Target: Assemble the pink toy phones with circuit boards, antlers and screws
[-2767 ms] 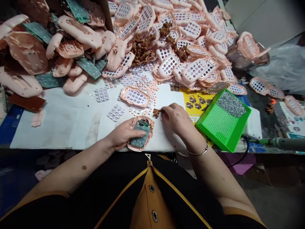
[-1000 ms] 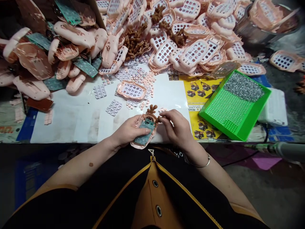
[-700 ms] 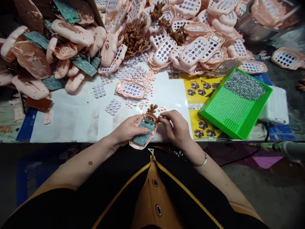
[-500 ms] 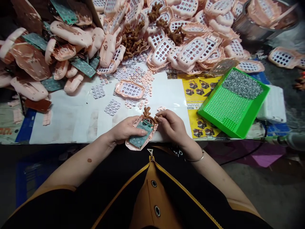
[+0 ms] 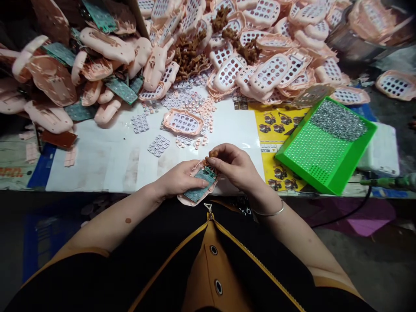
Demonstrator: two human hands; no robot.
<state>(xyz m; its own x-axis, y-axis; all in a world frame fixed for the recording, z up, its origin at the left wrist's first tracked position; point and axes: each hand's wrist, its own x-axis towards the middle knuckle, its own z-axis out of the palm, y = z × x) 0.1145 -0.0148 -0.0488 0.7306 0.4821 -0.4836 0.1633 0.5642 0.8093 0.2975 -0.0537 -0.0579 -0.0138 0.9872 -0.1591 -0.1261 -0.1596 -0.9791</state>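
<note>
My left hand (image 5: 182,177) is closed around a pink plastic shell with a green circuit board (image 5: 199,187) in it, the thumb lying on the board. The shell's lower rim (image 5: 184,200) shows below the board, over the table's front edge. At the shell's upper end my right hand (image 5: 232,167) pinches a small brown antler-shaped piece (image 5: 212,154) between thumb and fingers. Most of that piece is hidden by the fingers. Just beyond the hands, a pink shell with keypad holes (image 5: 183,122) lies on white paper, beside pale button sheets (image 5: 158,145).
A green tray (image 5: 328,151) of small metal screws stands at the right. Pink shells (image 5: 230,71) are heaped along the back, with brown antler pieces (image 5: 190,56) among them. More shells with circuit boards (image 5: 121,90) pile up at the left. A metal pot (image 5: 349,52) stands back right.
My right hand has moved up and left over the shell's top end, now covering most of the brown piece. The left hand keeps its hold. The whole view has shifted slightly.
</note>
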